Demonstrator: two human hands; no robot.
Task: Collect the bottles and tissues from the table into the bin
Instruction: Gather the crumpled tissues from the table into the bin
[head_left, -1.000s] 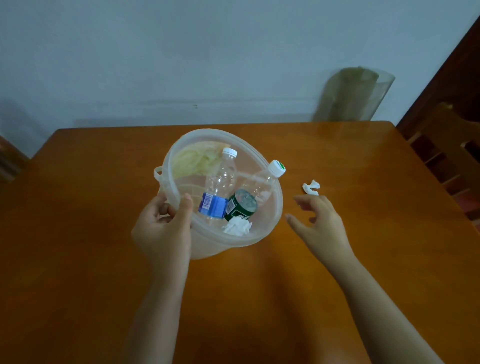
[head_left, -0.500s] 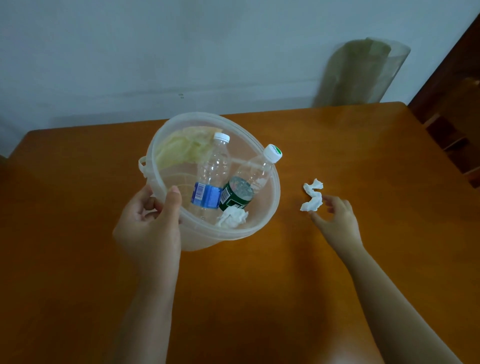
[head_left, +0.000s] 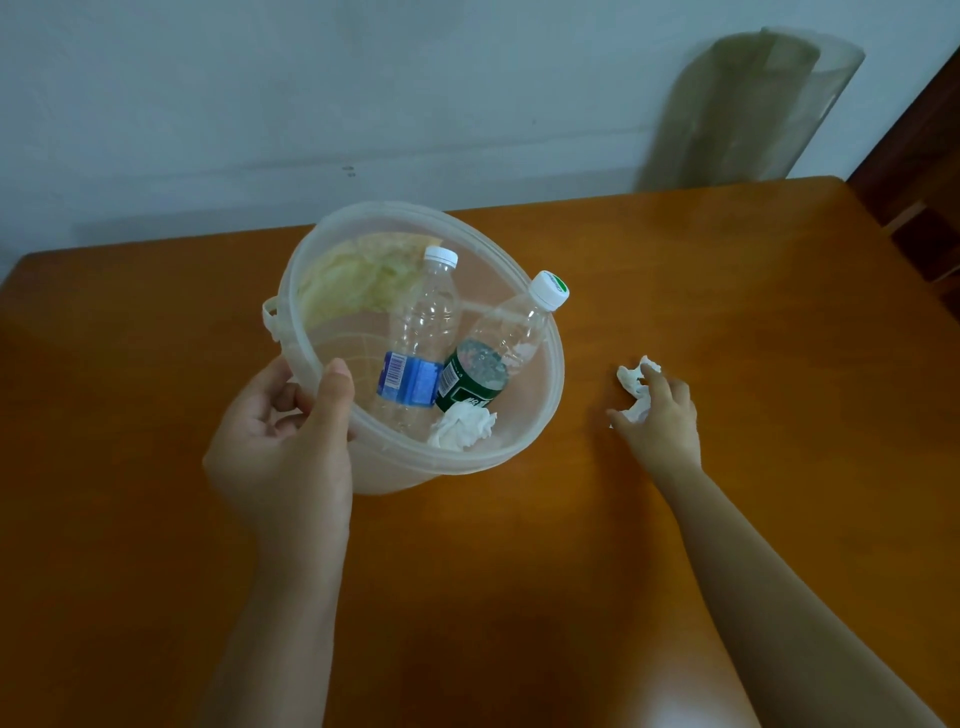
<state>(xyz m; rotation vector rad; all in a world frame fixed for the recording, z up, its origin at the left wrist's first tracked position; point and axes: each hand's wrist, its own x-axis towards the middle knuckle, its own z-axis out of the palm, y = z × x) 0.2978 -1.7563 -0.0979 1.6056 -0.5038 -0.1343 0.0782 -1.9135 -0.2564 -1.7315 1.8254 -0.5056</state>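
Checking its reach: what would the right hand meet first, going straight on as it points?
The crumpled white tissue, pinched by the right hand; beyond it, seemingly only bare wooden table.

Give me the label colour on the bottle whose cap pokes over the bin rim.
The label is dark green with white print; head view.

You work in dim, flat light: the wall (head_left: 260, 93) reads cool grey-blue and the table (head_left: 753, 322) deep orange. A soft sheen lies on the tabletop's far right, and a broad shadow pools near you between your forearms. The wide lens bows the table's far edge. The rolled sheet (head_left: 748, 109) at upper right is smeared. The tissue (head_left: 629, 379) in your right hand (head_left: 662, 415) shows pale with little detail, and your left hand (head_left: 280, 447) on the hazy bin (head_left: 395, 478) looks soft.
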